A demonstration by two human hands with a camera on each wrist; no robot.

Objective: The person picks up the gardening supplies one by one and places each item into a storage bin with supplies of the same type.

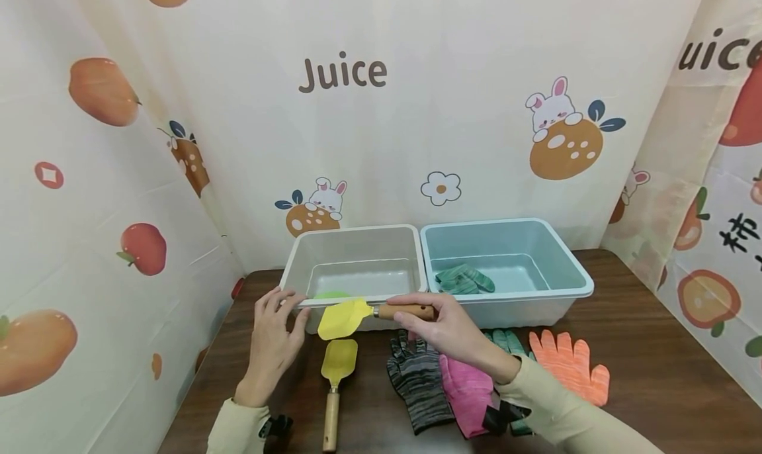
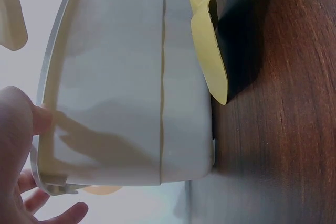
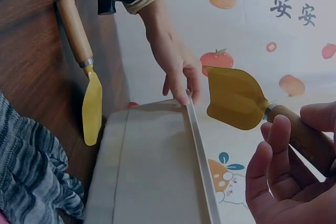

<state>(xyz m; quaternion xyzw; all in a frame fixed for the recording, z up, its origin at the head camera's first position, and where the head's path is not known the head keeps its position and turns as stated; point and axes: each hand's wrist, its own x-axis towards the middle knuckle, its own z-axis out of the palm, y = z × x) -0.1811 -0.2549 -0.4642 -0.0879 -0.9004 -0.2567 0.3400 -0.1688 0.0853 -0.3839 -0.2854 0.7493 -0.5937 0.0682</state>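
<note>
My right hand grips the wooden handle of a yellow hand trowel, its blade pointing left in front of the beige bin. In the right wrist view, the blade is above the bin's rim. At the bin's front left corner, my left hand holds the rim, thumb on the outer side and fingers over the edge. A second yellow trowel with a wooden handle lies on the table, blade toward the bin. Inside the bin, a bright green piece shows, mostly hidden by the front wall.
A light blue bin stands right of the beige one, with green gloves inside. On the brown table lie a grey-black glove, a pink glove, a green glove and an orange glove. A printed curtain hangs behind.
</note>
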